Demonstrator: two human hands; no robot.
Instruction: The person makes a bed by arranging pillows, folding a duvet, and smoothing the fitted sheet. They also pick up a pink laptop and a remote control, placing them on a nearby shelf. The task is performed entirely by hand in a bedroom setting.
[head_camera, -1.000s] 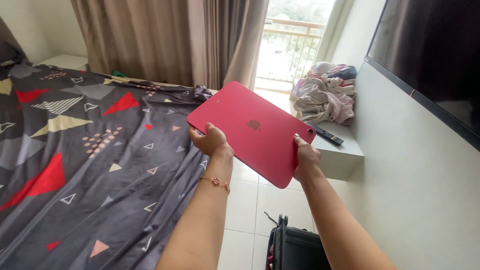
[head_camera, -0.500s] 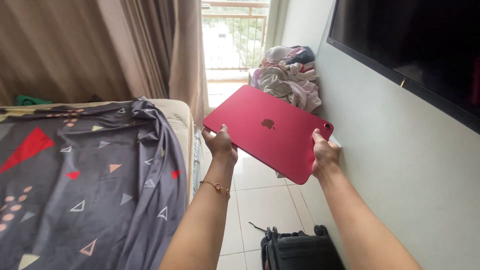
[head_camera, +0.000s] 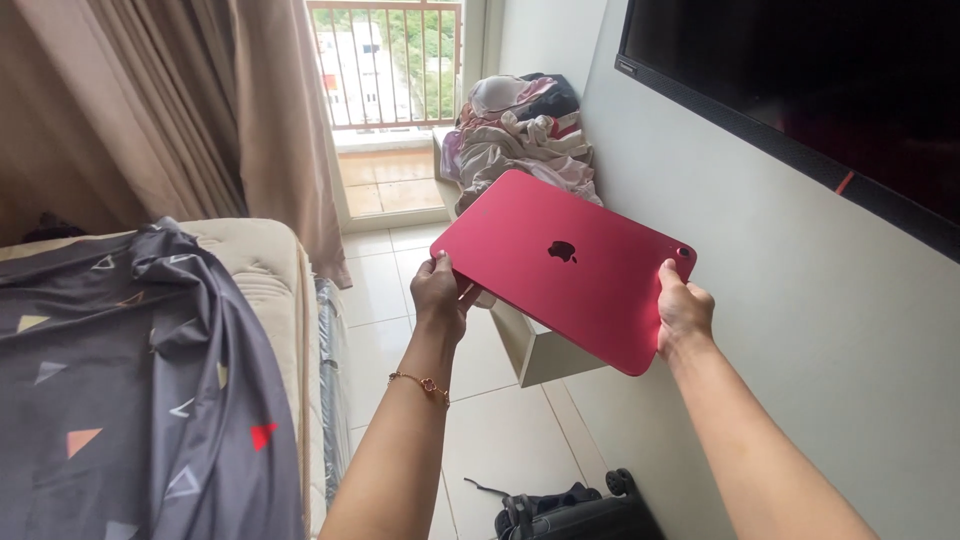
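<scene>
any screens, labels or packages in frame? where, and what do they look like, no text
Tablet: held in the air by the left hand and right hand, back side up; flat red rectangle, rounded corners, small dark emblem at centre, its display side hidden.
Wall screen: mounted on the white wall at upper right; large, black, off, thin dark frame.
No packages or signs in view.
</scene>
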